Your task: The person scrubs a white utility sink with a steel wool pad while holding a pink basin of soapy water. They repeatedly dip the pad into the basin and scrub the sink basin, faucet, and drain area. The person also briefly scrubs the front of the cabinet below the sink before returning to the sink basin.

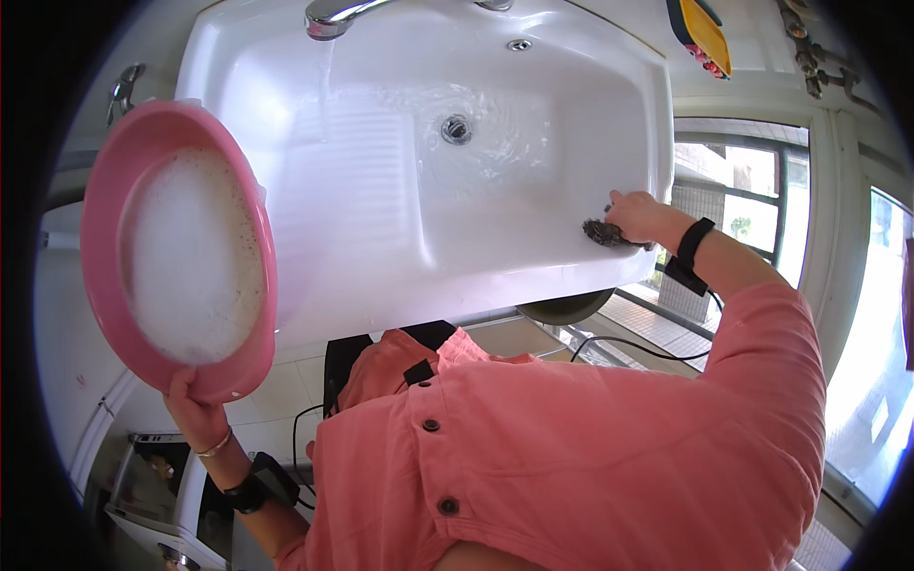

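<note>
A pink plastic basin [265, 300] with white suds [193, 257] in it is at the left side of the sink. My left hand [194, 408] grips its near rim, thumb over the edge. At the sink's near right corner my right hand [634, 214] holds a dark steel-wool-like scrubber [607, 233] against the inner wall. The white ceramic sink [493, 235] has a ribbed washboard slope [350, 171] on its left and a drain [457, 130] with rippling water around it. Water streams from the chrome faucet [328, 27] onto the slope.
A small chrome tap [124, 89] is on the wall behind the basin. Pipes with valves [803, 50] run at the upper right, near a yellow and dark dish [703, 36]. Under the sink's front edge shows a dark round basin [571, 307]. A black cable [643, 348] hangs by my right side.
</note>
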The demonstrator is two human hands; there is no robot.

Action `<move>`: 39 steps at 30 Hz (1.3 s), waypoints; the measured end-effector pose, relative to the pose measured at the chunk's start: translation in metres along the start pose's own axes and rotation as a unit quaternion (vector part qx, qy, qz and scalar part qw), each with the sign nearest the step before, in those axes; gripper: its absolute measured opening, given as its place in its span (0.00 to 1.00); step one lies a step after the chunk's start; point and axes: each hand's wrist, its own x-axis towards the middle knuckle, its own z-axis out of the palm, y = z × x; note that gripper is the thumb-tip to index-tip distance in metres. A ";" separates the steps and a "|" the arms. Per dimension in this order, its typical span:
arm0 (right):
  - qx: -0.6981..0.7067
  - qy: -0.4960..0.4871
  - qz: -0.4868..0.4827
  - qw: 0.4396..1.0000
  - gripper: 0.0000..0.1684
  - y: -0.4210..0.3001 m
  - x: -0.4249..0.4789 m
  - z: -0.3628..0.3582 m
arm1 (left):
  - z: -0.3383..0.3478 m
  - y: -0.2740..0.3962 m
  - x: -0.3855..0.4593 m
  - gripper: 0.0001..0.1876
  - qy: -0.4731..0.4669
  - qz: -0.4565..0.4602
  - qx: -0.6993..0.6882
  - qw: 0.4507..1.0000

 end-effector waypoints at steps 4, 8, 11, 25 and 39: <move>0.028 0.031 0.039 0.998 0.14 -0.011 0.044 0.006 | -0.018 -0.006 0.010 0.17 -0.014 0.044 0.098 0.994; 0.065 0.157 -0.037 0.985 0.16 -0.023 0.067 0.008 | -0.020 -0.006 0.005 0.17 -0.034 0.075 0.164 0.983; 0.041 0.098 -0.051 0.993 0.15 -0.020 0.063 0.015 | -0.027 -0.005 0.011 0.17 0.003 0.026 0.083 0.996; 0.203 0.060 -0.096 0.973 0.18 -0.050 0.115 -0.027 | 0.013 0.004 -0.007 0.19 0.032 0.051 0.025 0.998; 0.233 0.030 -0.216 0.948 0.21 -0.095 0.068 -0.083 | 0.019 0.006 -0.009 0.19 0.060 0.021 0.026 0.998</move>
